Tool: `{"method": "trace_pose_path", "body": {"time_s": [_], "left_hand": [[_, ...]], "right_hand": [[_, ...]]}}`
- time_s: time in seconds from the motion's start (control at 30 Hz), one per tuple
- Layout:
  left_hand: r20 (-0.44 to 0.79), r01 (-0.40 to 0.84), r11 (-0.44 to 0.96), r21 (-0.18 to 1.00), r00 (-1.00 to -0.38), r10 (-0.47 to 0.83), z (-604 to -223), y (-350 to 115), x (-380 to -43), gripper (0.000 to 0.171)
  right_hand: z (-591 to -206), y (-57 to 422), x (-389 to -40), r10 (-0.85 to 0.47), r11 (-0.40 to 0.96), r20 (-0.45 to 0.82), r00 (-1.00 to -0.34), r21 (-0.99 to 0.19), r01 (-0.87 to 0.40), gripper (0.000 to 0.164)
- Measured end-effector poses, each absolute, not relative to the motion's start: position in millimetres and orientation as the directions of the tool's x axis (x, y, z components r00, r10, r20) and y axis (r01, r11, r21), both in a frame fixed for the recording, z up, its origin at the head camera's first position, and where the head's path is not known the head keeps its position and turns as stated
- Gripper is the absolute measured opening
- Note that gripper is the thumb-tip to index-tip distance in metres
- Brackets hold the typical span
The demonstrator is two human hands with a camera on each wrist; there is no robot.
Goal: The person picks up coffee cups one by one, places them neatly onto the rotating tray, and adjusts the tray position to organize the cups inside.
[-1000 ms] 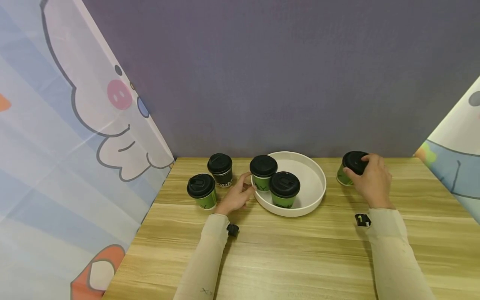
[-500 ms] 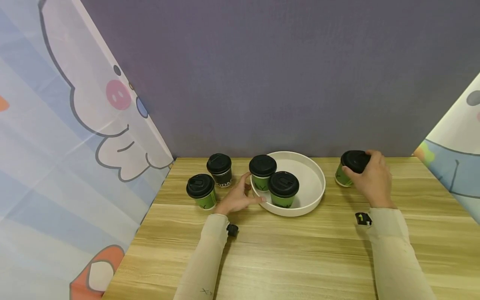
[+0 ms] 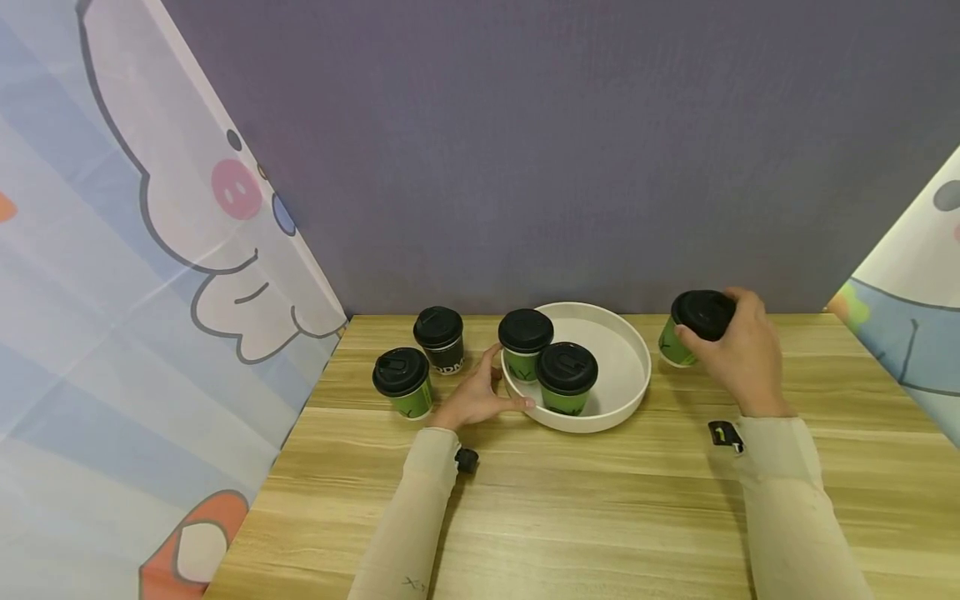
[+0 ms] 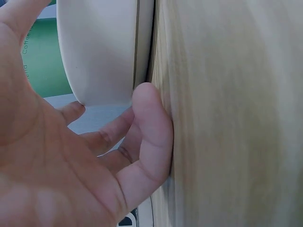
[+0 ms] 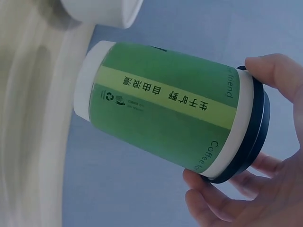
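Observation:
My right hand (image 3: 742, 354) grips a green paper coffee cup (image 3: 678, 342) by its black lid (image 5: 253, 127). In the right wrist view the cup's white base is off the table, and the cup tilts. My left hand (image 3: 474, 396) holds the left side of a round white tray (image 3: 626, 367), thumb at the front rim and index finger farther back. The left wrist view has the other fingers curled low against the tray wall (image 4: 102, 52), close to the table. Two lidded green cups stand in the tray, one behind (image 3: 522, 367) and one in front (image 3: 567, 402).
Left of the tray, beside my left hand, stand a black lidded cup (image 3: 448, 357) and a green lidded cup (image 3: 412, 402). A grey wall (image 3: 570, 167) rises behind the wooden table (image 3: 600, 508). A cartoon-printed curtain (image 3: 112, 333) hangs along the left side.
My left thumb has stretched out onto the tray's front rim. My right hand has lifted the green cup and brought it slightly left, towards the tray.

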State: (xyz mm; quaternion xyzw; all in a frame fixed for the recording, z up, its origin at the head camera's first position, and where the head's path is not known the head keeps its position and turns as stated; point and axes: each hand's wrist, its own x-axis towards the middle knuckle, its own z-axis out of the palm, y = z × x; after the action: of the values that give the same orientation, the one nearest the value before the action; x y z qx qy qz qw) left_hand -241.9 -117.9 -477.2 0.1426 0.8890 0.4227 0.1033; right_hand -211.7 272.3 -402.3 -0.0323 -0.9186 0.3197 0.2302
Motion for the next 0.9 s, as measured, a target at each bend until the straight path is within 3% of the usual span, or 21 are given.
{"method": "trace_pose_path", "body": {"time_s": [0.47, 0.9], "left_hand": [[-0.081, 0.151, 0.582, 0.799, -0.932, 0.353, -476.4, -118.0, -241.5, 0.120], [-0.083, 0.141, 0.548, 0.824, -0.928, 0.364, -477.3, -122.3, -243.7, 0.117]], "right_hand": [[-387.5, 252.9, -204.4, 0.133, 0.781, 0.434, -0.891, -0.600, -0.175, 0.092], [-382.3, 236.4, -202.6, 0.022, 0.744, 0.381, -0.924, -0.624, -0.240, 0.095]]}}
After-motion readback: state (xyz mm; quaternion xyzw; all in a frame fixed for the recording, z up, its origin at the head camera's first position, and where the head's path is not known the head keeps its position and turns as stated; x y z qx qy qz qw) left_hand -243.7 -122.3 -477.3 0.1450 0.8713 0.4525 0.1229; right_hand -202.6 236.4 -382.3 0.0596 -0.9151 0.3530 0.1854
